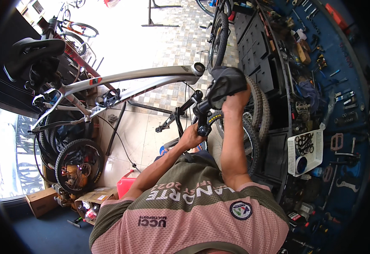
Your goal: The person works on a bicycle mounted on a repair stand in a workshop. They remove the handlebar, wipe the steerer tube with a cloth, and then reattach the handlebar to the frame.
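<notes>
My left hand [192, 135] grips a black bicycle fork [202, 120] low in the middle of the view. My right hand [235, 100] is closed on a black cloth [225, 82], bunched around the upper tube of the fork, with part of it hidden under the cloth. Just behind and left of them, a silver-white bicycle frame [130, 77] hangs on a stand [117, 135], its open head tube [199, 68] beside the cloth. A wheel [246, 139] with a black tyre is behind my right forearm.
A tool board [343, 84] and drawers [256, 51] line the right, with a white basket of tools [299, 161]. At left are a saddle [34, 53], leaning wheels [68, 165], a cardboard box [41, 203] and a red container [123, 184]. More bikes [79, 29] stand behind.
</notes>
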